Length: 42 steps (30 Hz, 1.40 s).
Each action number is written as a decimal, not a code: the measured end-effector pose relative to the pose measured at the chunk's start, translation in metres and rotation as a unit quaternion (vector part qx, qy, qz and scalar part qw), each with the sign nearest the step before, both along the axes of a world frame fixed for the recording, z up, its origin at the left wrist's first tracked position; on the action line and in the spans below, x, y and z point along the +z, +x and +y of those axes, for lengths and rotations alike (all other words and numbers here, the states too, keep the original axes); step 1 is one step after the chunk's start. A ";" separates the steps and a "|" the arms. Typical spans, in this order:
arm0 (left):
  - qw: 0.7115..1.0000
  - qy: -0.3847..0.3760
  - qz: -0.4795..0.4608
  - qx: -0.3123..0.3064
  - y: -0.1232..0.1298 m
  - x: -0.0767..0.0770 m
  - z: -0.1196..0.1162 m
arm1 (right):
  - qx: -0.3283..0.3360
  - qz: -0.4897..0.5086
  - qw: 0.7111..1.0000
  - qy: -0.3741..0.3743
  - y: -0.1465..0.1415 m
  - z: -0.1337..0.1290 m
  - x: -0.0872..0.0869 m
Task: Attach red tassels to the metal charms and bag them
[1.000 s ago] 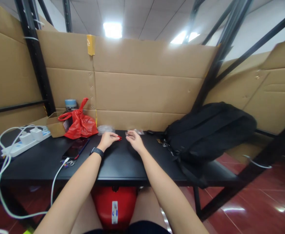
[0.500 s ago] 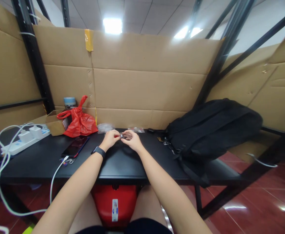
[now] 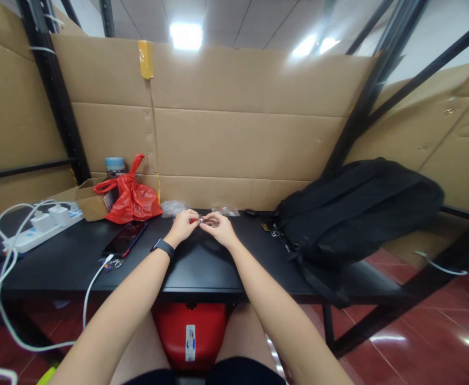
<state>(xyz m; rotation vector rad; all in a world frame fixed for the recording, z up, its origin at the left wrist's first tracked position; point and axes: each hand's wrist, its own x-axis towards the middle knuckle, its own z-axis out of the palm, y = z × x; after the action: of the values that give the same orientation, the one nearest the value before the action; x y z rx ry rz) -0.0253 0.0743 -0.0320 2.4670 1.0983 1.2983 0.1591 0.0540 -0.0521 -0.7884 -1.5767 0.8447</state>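
Observation:
My left hand [image 3: 184,225] and my right hand [image 3: 219,229] meet over the middle of the black table [image 3: 204,267]. Between their fingertips is a small shiny metal piece [image 3: 201,219] with a bit of red at its left side; it is too small to name. The left fingers are closed on the red end. My right thumb and fingers pinch the other side, with the fingers curled behind it. A dark watch sits on my left wrist. Just behind the hands lie clear plastic bags [image 3: 174,208] and a small clear packet [image 3: 225,212].
A black backpack [image 3: 362,214] covers the table's right side. On the left are a phone [image 3: 125,239] on a white cable, a red plastic bag [image 3: 134,200], a small cardboard box [image 3: 91,202] and a power strip [image 3: 38,232]. A cardboard wall [image 3: 234,128] stands behind.
Both hands stay together on the small metal piece, with only slight finger movement. The camera view has shifted a little.

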 end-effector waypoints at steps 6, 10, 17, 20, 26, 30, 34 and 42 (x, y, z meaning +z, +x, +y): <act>0.999 0.002 -0.005 0.049 -0.002 0.001 -0.001 | -0.003 -0.004 1.000 -0.009 -0.005 -0.001 -0.001; 0.998 -0.005 0.014 0.067 -0.002 0.004 -0.005 | -0.006 -0.038 0.999 -0.029 -0.002 0.000 -0.001; 0.999 -0.016 0.020 0.046 -0.001 0.007 -0.009 | -0.064 -0.152 0.982 0.093 0.005 0.009 -0.005; 0.998 -0.022 0.028 0.052 -0.001 0.010 -0.012 | -0.065 -0.180 0.975 0.114 0.006 0.010 -0.004; 0.995 -0.017 0.082 0.062 -0.003 0.016 -0.016 | -0.076 -0.208 0.966 0.134 0.007 0.008 -0.003; 0.988 0.015 0.145 0.053 -0.004 0.020 -0.020 | -0.071 -0.218 0.963 0.139 0.009 0.005 -0.003; 0.982 0.030 0.179 0.053 -0.003 0.023 -0.027 | -0.059 -0.226 0.961 0.147 0.008 0.002 -0.001; 0.988 -0.024 0.137 0.069 0.007 0.012 -0.027 | -0.084 -0.174 0.976 0.101 0.010 0.005 -0.001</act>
<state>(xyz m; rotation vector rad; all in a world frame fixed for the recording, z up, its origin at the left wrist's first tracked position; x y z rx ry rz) -0.0184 0.0469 -0.0201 2.6314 1.3659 0.9680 0.1696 0.0587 -0.0526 -0.9420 -1.8377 0.4283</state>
